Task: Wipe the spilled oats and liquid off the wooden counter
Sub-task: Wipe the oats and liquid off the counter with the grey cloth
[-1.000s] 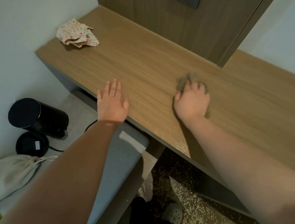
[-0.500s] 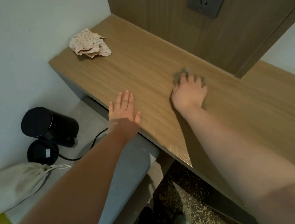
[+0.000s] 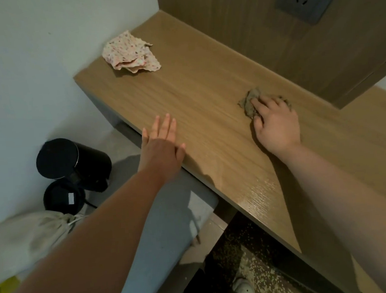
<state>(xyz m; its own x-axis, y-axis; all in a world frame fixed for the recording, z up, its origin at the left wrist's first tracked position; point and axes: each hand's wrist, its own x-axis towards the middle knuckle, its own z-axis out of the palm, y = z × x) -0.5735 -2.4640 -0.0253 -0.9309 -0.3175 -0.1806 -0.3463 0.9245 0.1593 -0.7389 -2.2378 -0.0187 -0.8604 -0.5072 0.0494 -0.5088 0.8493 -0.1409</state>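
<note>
Okay, quick rundown of where I was at:

1. My right hand (image 3: pixel 276 125) was pressing the grey-brown rag (image 3: pixel 250 102) flat onto the wooden counter (image 3: pixel 205 86), fingers spread over it. Over the last second I'd pushed it away from the near edge and up toward the wall panel (image 3: pixel 272 53) at the back, so the stroke was at its far end.
2. My left hand (image 3: pixel 161 144) hadn't budged: palm down, fingers straight, holding nothing, just resting on the front edge.
3. What that meant for the job: I couldn't see any oats left on the counter top. A wet sheen (image 3: pixel 261 194) showed near the front edge, well behind the rag, so I reckoned that strip needed another pass.
4. Loads of oats (image 3: pixel 251 267) were scattered on the floor below, next to my shoe (image 3: pixel 244 291).
5. A flowery cloth (image 3: pixel 130 52) sat crumpled at the far left corner, untouched.
6. Hard-to-see stuff: my hand covered most of the rag, so I couldn't tell whether my fingertips were hooked into it or just lying flat, or what was caught underneath. My right arm also hid part of the counter, and the counter's right end ran out of view.
</note>
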